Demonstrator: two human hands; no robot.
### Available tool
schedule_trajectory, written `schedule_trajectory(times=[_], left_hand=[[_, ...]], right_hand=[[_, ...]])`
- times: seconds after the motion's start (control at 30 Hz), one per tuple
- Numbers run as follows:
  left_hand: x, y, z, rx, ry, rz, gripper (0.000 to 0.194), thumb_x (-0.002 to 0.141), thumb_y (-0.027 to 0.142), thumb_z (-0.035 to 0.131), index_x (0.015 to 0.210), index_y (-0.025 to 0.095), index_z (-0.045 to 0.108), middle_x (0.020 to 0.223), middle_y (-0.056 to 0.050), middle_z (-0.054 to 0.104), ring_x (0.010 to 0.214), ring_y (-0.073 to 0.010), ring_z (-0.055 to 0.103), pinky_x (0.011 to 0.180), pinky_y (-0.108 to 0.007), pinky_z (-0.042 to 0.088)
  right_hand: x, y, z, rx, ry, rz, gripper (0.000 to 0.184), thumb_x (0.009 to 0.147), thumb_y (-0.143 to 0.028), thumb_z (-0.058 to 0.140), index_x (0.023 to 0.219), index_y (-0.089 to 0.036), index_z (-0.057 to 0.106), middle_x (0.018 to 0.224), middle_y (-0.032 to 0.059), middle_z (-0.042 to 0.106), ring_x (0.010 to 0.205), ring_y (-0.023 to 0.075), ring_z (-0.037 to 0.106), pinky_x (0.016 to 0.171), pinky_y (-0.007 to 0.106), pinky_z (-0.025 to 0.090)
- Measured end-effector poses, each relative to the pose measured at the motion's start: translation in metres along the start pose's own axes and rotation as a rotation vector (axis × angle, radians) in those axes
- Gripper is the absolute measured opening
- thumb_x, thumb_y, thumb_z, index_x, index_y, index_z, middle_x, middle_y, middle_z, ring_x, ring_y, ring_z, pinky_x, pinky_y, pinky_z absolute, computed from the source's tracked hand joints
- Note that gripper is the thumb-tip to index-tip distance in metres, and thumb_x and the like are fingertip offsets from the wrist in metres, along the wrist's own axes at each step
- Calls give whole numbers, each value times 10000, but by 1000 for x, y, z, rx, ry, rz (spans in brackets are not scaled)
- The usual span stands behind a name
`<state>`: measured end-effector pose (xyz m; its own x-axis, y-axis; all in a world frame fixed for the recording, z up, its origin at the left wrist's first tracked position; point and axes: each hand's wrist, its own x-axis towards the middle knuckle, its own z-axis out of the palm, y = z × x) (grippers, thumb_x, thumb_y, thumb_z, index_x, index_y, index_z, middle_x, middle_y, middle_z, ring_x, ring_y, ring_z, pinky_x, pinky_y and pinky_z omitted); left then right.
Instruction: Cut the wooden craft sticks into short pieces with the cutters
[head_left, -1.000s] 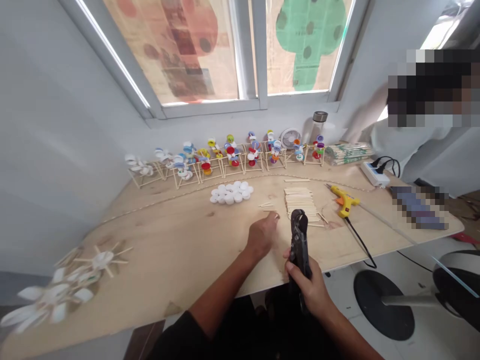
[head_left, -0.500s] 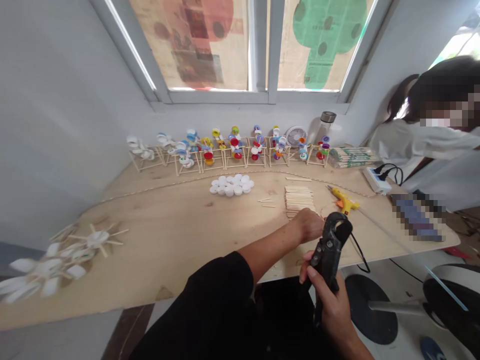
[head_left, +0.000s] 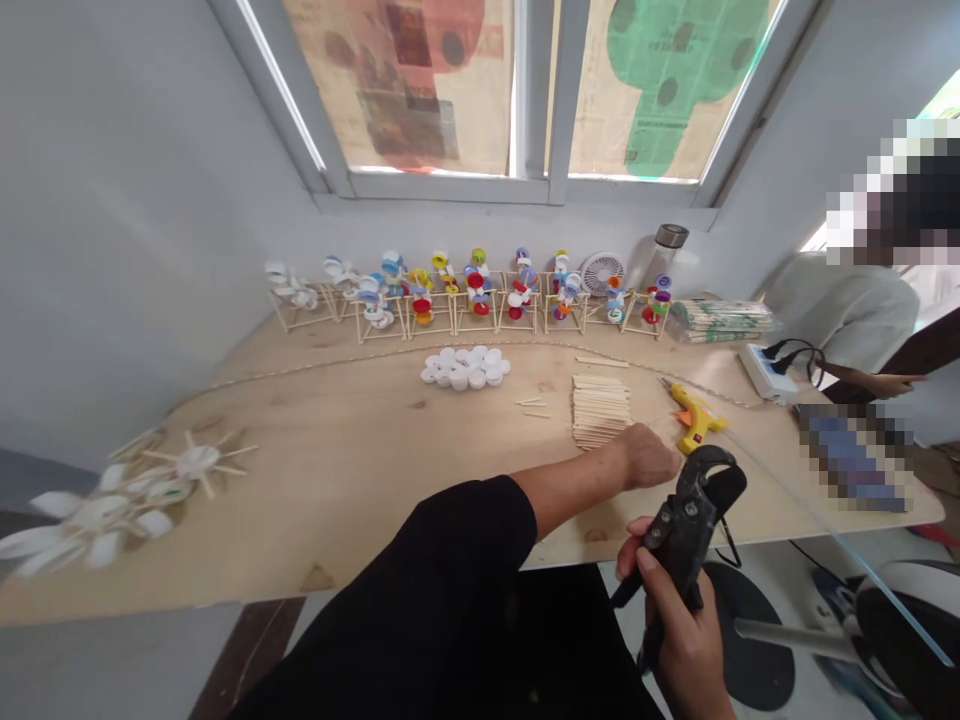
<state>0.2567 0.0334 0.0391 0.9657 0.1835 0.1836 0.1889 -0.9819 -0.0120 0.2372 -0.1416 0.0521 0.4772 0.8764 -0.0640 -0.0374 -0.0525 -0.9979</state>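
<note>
Clock directions here run from the middle of the head view, twelve being toward the window. The table (head_left: 360, 480) is the largest thing, a flat wooden top. Next comes the black cutter (head_left: 682, 535), out at four o'clock by the table's near edge, held up with its hooked head pointing away. It looks like metal, so I judge it rigid, fairly weighty for one hand and heaviest toward the head; the long handles are the place to hold it, well below the blade. Smaller is the stack (head_left: 600, 405), between three and four o'clock: pale, thin sticks laid side by side in a loose bundle. Each should be light, stiff and dry rather than slippery, yet likely to snap if bent; a pinch near one end, or at mid-length, would suit, since squeezing the whole bundle could make it roll apart. Smallest are the short sticks (head_left: 534, 406) lying toward four o'clock, nearer the middle, easy to lose under a fingertip. As for the grip, the right hand (head_left: 694, 640) is wrapped firmly round the cutter's handles, thumb along the near side; the handles stand apart. The left hand (head_left: 649, 458) is curled just beside the cutter's head, near the stack's closest corner; its fingertips are turned from view, so whether it pinches a stick I cannot tell.
</note>
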Motion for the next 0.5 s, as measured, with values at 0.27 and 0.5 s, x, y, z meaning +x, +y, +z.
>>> schedule_trajectory(times=[0.27, 0.5], left_hand=[[-40, -29, -35, 57, -16, -219, 204, 855, 124, 390, 1022, 135, 507, 696, -96, 647, 704, -226, 639, 586, -298, 441], [-112, -85, -39, 91, -192, -501, 196, 815, 78, 420, 981, 132, 511, 791, -137, 644, 730, -248, 632, 593, -306, 419]], right_hand=[[1, 0, -1, -57, 2, -18, 260, 816, -408, 541, 919, -172, 581, 663, 22, 564, 648, 179, 529, 616, 279, 422], [3, 1, 14, -15, -85, -10, 246, 821, -403, 535, 899, -174, 577, 674, 27, 560, 697, 194, 533, 645, 291, 419]])
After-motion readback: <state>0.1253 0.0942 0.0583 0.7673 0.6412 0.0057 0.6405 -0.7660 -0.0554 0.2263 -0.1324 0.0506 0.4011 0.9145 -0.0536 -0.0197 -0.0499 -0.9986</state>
